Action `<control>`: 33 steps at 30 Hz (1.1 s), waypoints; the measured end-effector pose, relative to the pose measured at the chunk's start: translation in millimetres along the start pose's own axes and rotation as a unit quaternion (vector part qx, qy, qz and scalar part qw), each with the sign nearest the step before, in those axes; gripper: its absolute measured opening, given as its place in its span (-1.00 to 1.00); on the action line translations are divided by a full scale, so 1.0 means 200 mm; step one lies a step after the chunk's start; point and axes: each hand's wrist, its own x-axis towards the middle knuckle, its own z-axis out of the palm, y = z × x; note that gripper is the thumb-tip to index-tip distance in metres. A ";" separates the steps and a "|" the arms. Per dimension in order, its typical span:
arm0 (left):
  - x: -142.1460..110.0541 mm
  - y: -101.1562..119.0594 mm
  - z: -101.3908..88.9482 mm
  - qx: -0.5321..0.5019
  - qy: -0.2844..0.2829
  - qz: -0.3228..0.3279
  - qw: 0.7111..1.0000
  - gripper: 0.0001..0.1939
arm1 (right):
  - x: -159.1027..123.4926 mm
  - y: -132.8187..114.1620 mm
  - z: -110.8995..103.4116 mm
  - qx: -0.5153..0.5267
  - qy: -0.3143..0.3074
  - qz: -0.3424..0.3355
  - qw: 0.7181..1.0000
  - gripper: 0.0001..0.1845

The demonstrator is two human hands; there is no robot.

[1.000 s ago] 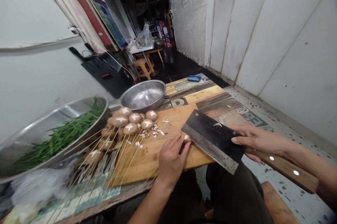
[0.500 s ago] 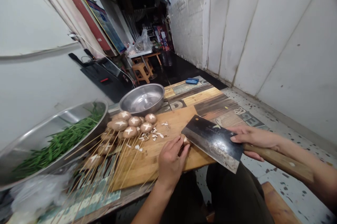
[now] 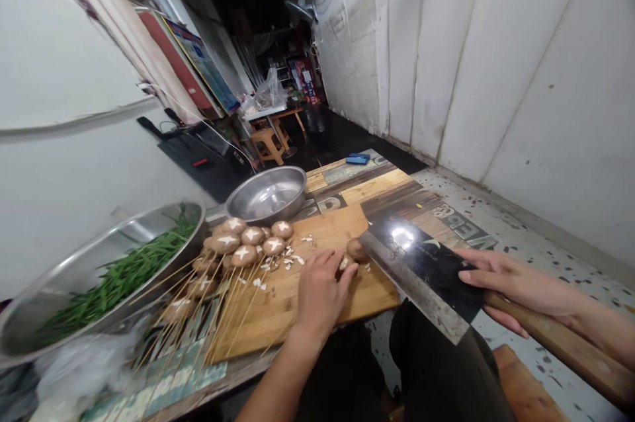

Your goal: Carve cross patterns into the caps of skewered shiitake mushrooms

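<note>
My left hand rests on the wooden cutting board, fingers curled on a small brown mushroom near the board's right end. My right hand grips the wooden handle of a wide dark cleaver, whose blade lies tilted just right of that mushroom, its edge toward me. Several skewered mushrooms with star cuts lie at the board's far left, their bamboo sticks pointing toward me. White trimmings are scattered between them and my left hand.
An empty steel bowl stands behind the board. A large steel basin of green stalks sits at the left. A blue object lies at the table's far end. White walls run along both sides; stools and a dark passage lie beyond.
The cleaver has lifted off the mushroom and swung to the right, its flat now catching light. My left hand stays on the mushroom, and fresh trimmings lie beside it.
</note>
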 end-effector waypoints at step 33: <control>0.00 -0.08 -0.09 0.030 -0.026 0.026 0.999 -0.80 | 0.08 0.07 0.14 -0.104 0.043 0.046 0.993 0.02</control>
